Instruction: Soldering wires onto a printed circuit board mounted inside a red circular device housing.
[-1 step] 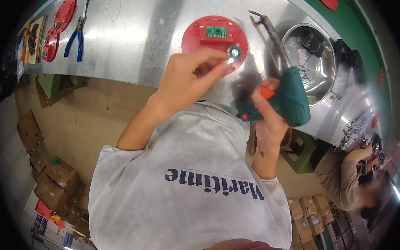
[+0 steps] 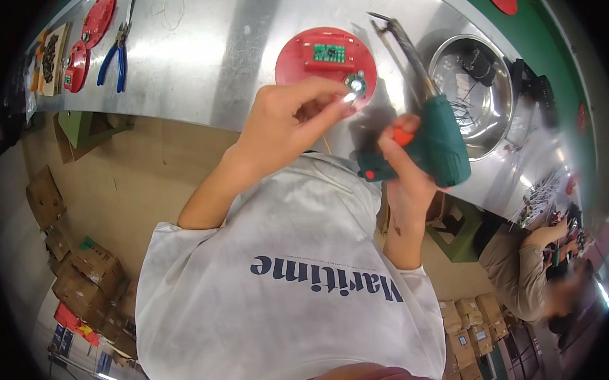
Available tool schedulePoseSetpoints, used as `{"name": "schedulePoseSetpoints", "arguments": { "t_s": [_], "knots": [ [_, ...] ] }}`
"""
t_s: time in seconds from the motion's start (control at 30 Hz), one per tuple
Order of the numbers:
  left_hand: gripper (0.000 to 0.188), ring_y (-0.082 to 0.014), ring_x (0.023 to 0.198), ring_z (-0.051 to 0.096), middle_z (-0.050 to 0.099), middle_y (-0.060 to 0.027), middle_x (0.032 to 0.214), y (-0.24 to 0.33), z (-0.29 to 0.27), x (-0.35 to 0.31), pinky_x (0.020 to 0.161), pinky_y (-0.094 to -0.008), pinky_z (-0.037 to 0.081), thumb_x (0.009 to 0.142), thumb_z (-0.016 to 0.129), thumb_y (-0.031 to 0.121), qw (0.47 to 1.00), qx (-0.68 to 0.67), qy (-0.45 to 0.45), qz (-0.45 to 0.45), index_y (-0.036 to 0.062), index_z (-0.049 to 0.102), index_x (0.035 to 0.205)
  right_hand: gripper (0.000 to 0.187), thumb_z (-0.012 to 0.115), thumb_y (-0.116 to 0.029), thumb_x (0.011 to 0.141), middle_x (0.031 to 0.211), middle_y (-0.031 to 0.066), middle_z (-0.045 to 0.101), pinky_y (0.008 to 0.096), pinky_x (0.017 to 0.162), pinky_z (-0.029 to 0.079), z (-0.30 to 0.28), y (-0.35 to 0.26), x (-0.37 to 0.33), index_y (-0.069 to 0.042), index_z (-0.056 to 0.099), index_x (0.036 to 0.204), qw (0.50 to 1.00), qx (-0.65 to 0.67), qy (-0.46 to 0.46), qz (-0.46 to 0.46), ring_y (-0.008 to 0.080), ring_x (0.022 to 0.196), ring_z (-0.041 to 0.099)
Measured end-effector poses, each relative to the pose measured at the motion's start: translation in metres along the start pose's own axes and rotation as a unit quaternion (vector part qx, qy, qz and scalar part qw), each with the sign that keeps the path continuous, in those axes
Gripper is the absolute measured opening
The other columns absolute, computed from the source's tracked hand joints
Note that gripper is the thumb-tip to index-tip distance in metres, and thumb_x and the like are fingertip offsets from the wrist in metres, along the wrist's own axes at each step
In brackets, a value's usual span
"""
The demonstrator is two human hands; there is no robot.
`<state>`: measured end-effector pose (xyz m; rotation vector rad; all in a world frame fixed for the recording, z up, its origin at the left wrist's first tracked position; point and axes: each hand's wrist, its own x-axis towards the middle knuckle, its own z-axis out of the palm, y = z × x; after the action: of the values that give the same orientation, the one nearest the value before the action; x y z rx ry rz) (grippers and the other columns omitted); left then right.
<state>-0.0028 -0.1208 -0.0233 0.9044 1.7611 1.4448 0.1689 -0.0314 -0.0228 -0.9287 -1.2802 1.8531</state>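
My left hand (image 2: 294, 119) is closed in a pinch, its fingertips at the lower edge of a small round part (image 2: 355, 84) with a shiny centre. A bright spot shows at the fingertips; exactly what they grip is hidden. Below the palm hangs a thin orange wire (image 2: 328, 145). The round part lies over the right side of a red disc (image 2: 292, 65), which bears a green circuit board (image 2: 329, 54). My right hand (image 2: 409, 165) is wrapped around a dark green soldering gun (image 2: 448, 143), a finger by its orange trigger. Its long metal tip points up and left, apart from the disc.
On the metal table (image 2: 197, 65), blue-handled pliers (image 2: 117, 62) and more red discs (image 2: 99, 21) lie at the left. A steel bowl (image 2: 475, 138) with a dark piece and thin wires stands right of the soldering gun. Another person's arm (image 2: 525, 268) is at the far right.
The soldering gun has shifted slightly up and left in my right hand. The red disc sits a little lower. My left hand keeps its pinch almost in place.
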Motion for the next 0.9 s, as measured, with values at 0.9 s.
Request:
{"name": "schedulePoseSetpoints", "arguments": {
  "t_s": [0.9],
  "knots": [
    [0.012, -0.016, 0.058, 0.061, 0.067, -0.0098, 0.075, -0.001, -0.004, -0.028, 0.05, -0.0243, 0.046, 0.077, 0.068, -0.005, 0.985, 0.114, -0.029, 0.128, -0.0018, 0.068, 0.088, 0.026, 0.061, 0.007, 0.076, 0.1, 0.012, 0.055, 0.0281, 0.069, 0.043, 0.034, 0.006, 0.012, 0.0, 0.055, 0.1, 0.975, 0.152, -0.044, 0.156, 0.0165, 0.077, 0.055]
  ]
}}
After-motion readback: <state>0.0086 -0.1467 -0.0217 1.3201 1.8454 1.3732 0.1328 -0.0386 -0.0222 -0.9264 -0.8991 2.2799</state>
